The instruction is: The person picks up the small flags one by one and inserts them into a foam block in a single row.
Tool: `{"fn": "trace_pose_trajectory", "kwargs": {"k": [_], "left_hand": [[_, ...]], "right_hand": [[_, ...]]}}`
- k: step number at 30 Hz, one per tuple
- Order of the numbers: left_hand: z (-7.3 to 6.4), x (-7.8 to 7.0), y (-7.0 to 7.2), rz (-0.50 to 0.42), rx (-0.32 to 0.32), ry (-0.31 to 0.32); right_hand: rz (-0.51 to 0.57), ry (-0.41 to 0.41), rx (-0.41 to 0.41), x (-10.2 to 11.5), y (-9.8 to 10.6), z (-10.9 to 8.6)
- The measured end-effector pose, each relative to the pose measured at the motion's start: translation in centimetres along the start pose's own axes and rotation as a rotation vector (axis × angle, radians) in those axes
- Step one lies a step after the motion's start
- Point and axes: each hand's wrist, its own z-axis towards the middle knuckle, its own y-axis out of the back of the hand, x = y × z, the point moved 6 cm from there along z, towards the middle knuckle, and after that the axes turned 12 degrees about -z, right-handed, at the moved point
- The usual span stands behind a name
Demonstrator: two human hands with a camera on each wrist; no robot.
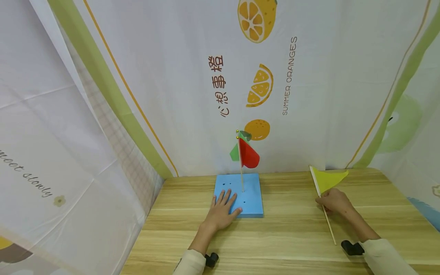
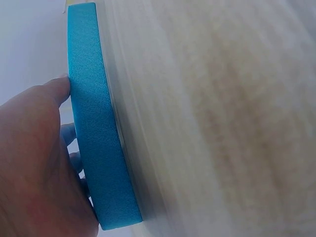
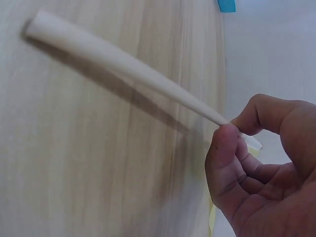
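Note:
A blue foam block (image 1: 252, 187) with several small holes lies flat near the table's far edge. My left hand (image 1: 221, 214) rests on its front left part, fingers spread; in the left wrist view the hand lies along the block's side (image 2: 96, 123). A red flag (image 1: 249, 153) stands upright on a thin stick in the block, and a green flag (image 1: 235, 152) shows partly hidden behind it. At the right, my right hand (image 1: 335, 200) pinches the wooden stick of a yellow flag (image 1: 328, 179) between thumb and finger. The stick's lower end (image 3: 59, 32) points toward me.
The wood-grain table (image 1: 285, 236) spreads under both hands. Behind it hangs a white curtain (image 1: 192, 95) printed with oranges and writing. Black wrist mounts (image 1: 352, 248) sit at both wrists.

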Motion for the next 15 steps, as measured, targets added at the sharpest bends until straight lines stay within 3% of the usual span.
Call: {"fn": "trace_pose_trajectory", "kwargs": {"k": [15], "left_hand": [[-0.1, -0.1, 0.1, 0.007, -0.006, -0.005]], "right_hand": [[0.066, 0.047, -0.034, 1.2, 1.3, -0.2]]}}
